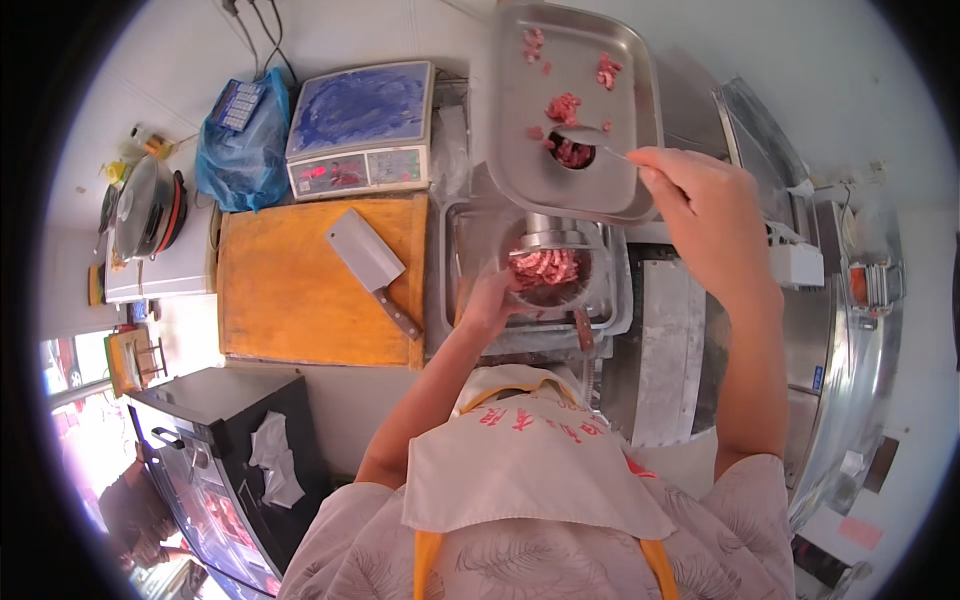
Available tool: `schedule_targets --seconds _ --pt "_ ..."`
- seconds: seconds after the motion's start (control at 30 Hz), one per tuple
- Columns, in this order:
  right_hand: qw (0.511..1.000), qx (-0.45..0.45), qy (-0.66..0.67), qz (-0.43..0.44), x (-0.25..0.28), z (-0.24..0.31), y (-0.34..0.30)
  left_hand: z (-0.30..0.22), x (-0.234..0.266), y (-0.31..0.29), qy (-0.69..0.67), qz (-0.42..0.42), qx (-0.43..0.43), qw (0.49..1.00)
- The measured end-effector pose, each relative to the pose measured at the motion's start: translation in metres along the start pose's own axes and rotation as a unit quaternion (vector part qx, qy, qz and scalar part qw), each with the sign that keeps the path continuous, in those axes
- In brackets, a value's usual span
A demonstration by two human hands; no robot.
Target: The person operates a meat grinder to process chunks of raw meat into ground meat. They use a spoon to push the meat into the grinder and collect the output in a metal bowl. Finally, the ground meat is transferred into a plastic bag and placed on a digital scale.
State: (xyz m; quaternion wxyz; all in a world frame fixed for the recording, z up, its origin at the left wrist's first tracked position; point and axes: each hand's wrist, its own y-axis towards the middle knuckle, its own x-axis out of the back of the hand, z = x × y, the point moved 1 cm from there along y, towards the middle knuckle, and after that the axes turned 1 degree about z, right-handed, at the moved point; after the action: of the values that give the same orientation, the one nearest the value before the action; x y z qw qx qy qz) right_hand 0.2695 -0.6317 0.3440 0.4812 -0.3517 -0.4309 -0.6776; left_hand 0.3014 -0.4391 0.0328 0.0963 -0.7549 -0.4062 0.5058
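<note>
My right hand (705,195) is closed on the handle of a metal spoon (578,132). The spoon's head lies over the dark feed hole of a meat grinder's steel tray (505,120), with meat chunks (573,153) in the hole. Small pieces of raw meat (563,107) are scattered on the tray. Below the grinder's round metal outlet (556,232), my left hand (490,302) grips the left side of a bowl (572,295). Ground meat (548,268) sits in the bowl, right at the outlet. The left fingertips are partly hidden.
A cleaver (365,250) lies on the wooden cutting board (270,290) to the left. Behind it stand a scale (360,120) and a blue plastic bag (245,150). Under the bowl is a metal tray (455,225); a dark cabinet (230,400) stands at lower left.
</note>
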Motion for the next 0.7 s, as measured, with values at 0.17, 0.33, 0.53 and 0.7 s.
schedule_targets --seconds 0.17,0.33,0.53,0.7 --pt "1.000 0.006 0.021 -0.006 -0.006 0.006 0.017 0.012 0.002 0.004 0.006 -0.010 -0.030 0.999" --pt "0.998 0.047 -0.018 0.037 -0.010 0.000 0.009 0.024 0.020 0.015 -0.016 -0.010 -0.034 0.999" --pt "1.000 0.010 0.003 -0.013 -0.004 -0.021 0.032 0.012 -0.003 0.000 -0.010 -0.009 -0.034 0.999" --pt "1.000 0.002 0.007 0.026 -0.014 -0.030 0.029 0.012 -0.006 -0.004 -0.008 -0.024 -0.057 0.998"
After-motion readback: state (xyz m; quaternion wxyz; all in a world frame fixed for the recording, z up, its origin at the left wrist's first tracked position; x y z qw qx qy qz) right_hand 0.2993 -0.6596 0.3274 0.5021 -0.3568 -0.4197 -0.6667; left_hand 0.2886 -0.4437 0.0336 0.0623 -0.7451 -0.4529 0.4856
